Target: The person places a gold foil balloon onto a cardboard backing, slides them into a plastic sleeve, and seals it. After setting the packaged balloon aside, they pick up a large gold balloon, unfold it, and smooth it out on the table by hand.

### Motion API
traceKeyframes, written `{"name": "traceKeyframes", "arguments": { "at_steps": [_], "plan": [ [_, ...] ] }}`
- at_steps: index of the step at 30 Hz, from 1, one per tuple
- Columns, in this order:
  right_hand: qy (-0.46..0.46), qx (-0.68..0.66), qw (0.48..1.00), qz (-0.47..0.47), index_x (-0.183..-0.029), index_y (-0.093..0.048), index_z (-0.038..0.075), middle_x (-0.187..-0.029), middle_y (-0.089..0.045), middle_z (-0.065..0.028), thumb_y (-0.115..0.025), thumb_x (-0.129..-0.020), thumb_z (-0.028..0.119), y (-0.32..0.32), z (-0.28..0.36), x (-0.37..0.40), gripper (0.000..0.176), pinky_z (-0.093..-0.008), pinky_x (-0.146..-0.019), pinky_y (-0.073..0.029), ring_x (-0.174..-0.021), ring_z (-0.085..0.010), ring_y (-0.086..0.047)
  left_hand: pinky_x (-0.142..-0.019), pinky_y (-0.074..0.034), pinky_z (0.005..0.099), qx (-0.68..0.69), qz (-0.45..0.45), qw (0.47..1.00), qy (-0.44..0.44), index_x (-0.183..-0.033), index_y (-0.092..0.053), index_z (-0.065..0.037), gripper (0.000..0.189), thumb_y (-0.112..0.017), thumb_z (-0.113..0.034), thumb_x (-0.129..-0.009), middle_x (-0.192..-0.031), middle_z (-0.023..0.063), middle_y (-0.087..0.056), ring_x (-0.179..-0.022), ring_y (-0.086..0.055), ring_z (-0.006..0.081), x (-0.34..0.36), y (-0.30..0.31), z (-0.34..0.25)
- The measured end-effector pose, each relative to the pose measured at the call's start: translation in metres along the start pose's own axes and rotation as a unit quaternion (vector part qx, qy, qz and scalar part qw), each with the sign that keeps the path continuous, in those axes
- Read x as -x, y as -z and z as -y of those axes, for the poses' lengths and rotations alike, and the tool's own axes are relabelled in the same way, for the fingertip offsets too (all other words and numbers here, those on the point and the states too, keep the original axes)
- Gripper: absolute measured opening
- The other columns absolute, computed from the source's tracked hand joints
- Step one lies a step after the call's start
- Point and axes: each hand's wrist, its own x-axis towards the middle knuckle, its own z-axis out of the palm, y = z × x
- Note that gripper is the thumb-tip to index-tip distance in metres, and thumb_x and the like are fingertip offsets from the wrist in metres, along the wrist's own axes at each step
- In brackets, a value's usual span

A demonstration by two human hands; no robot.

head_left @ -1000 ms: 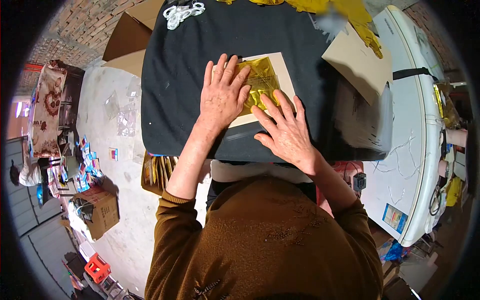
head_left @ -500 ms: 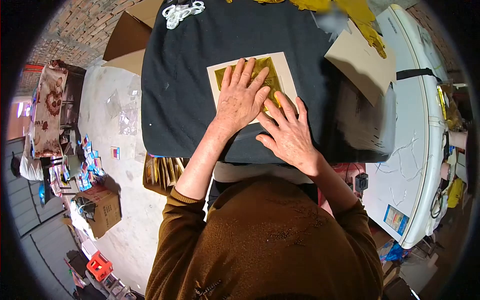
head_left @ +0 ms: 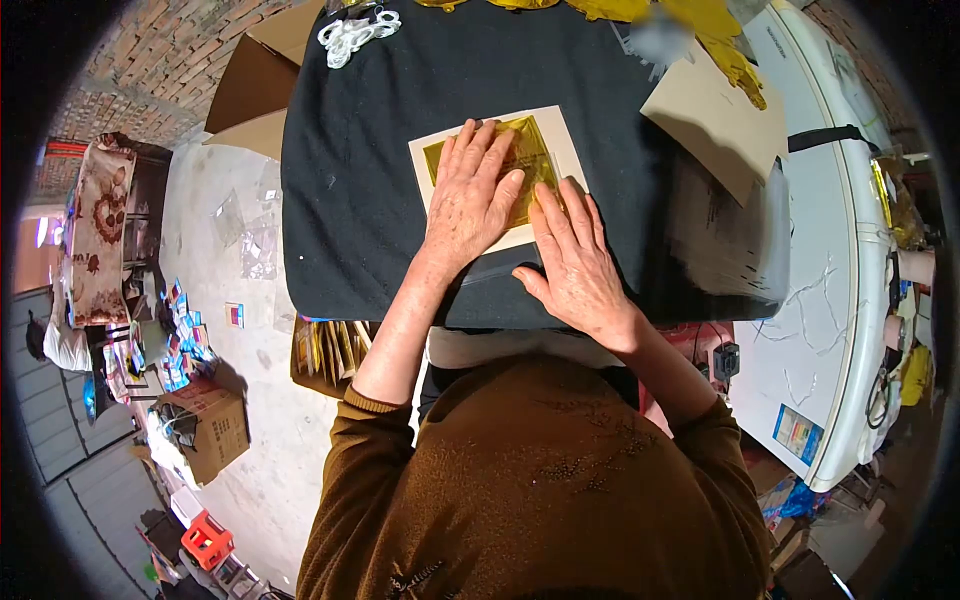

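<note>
A gold, shiny folded sheet (head_left: 526,140) lies on a pale cream card (head_left: 563,130) on the black cloth of the table (head_left: 370,200). My left hand (head_left: 470,200) rests flat on the left part of the gold sheet and card, its thumb apart from the fingers. At the card's right edge my right hand (head_left: 575,255) lies palm down, with its fingertips on the card and the edge of the gold sheet. Neither hand grasps anything. Part of the sheet is hidden under my left hand.
White cord loops (head_left: 357,38) lie at the table's back left. Gold foil pieces (head_left: 728,60) and a larger tan card (head_left: 715,125) are at the back right, near stacked clear sleeves (head_left: 725,240). A white freezer (head_left: 825,250) stands to the right; cardboard boxes (head_left: 250,90) flank the left.
My left hand has shifted slightly left over the gold sheet. The fingers of my right hand have drawn closer together, and the two hands are farther apart.
</note>
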Motion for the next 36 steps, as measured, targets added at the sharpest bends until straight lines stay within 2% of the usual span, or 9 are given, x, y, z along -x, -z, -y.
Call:
{"name": "traceKeyframes", "arguments": {
  "at_steps": [5, 8, 11, 20, 28, 34, 36],
  "plan": [
    [0.004, 0.0, 1.0, -0.006, -0.145, -0.042, -0.016, -0.161, -0.027, -0.0235, -0.074, -0.089, 0.042, 0.001, 0.0, -0.001, 0.086, -0.0631, -0.123, -0.02, -0.152, -0.0433, -0.018, -0.122, -0.028, 0.055, -0.024, -0.029, 0.999, -0.02, -0.136, -0.061, 0.0, 0.045, -0.059, -0.028, -0.101, -0.148, 0.0241, -0.052, -0.145, -0.04, 0.043, 0.001, 0.0, 0.002],
    [0.007, 0.006, 1.0, -0.003, -0.145, -0.042, -0.016, -0.161, -0.027, -0.0225, -0.073, -0.09, 0.042, 0.002, 0.001, 0.0, 0.086, -0.0639, -0.122, -0.021, -0.152, -0.0433, -0.018, -0.124, -0.024, 0.0541, -0.036, -0.021, 0.999, -0.013, -0.138, -0.06, -0.001, 0.044, -0.057, -0.027, -0.103, -0.151, 0.0222, -0.049, -0.148, -0.037, 0.0415, 0.002, 0.0, 0.002],
    [0.008, 0.005, 1.0, -0.003, -0.145, -0.042, -0.016, -0.161, -0.027, -0.022, -0.073, -0.09, 0.041, 0.001, 0.001, -0.001, 0.085, -0.0646, -0.122, -0.021, -0.152, -0.0433, -0.018, -0.124, -0.025, 0.0546, -0.059, -0.018, 0.998, -0.018, -0.138, -0.06, -0.001, 0.044, -0.058, -0.027, -0.102, -0.151, 0.0223, -0.05, -0.147, -0.038, 0.0407, 0.002, -0.002, 0.002],
    [0.006, 0.005, 1.0, -0.006, -0.144, -0.046, -0.014, -0.162, -0.027, -0.0204, -0.072, -0.091, 0.039, 0.003, 0.001, -0.001, 0.079, -0.0637, -0.122, -0.023, -0.152, -0.0429, -0.02, -0.121, -0.029, 0.0546, -0.101, -0.006, 0.994, -0.047, -0.138, -0.064, -0.011, 0.048, -0.06, -0.04, -0.1, -0.149, 0.0204, -0.052, -0.143, -0.043, 0.0398, 0.002, -0.005, -0.003],
    [0.007, -0.009, 1.0, -0.024, -0.138, -0.054, -0.011, -0.16, -0.031, -0.0209, -0.073, -0.09, 0.038, 0.003, -0.002, 0.0, 0.071, -0.0633, -0.121, -0.023, -0.151, -0.0434, -0.022, -0.121, -0.028, 0.0536, -0.131, 0.011, 0.99, -0.048, -0.141, -0.062, -0.013, 0.053, -0.06, -0.045, -0.099, -0.152, 0.0178, -0.05, -0.144, -0.041, 0.0386, 0.001, -0.006, -0.002],
    [0.008, 0.035, 0.996, -0.08, -0.121, -0.064, -0.001, -0.146, -0.049, -0.0184, -0.079, -0.083, 0.027, 0.026, -0.001, 0.024, 0.049, -0.0597, -0.115, -0.031, -0.143, -0.0362, -0.039, -0.122, -0.027, 0.0518, -0.144, 0.014, 0.988, -0.054, -0.143, -0.06, -0.015, 0.055, -0.06, -0.048, -0.1, -0.154, 0.0152, -0.049, -0.146, -0.039, 0.0358, 0.002, -0.008, 0.002],
    [-0.004, 0.031, 0.992, -0.123, -0.114, -0.068, 0.0, -0.127, -0.06, -0.0137, -0.079, -0.077, 0.016, 0.03, -0.007, 0.036, 0.042, -0.0555, -0.109, -0.037, -0.125, -0.0317, -0.053, -0.122, -0.027, 0.0514, -0.149, 0.014, 0.987, -0.055, -0.144, -0.06, -0.015, 0.056, -0.059, -0.05, -0.1, -0.154, 0.0151, -0.049, -0.147, -0.039, 0.0352, 0.002, -0.009, 0.0]
  ]
}}
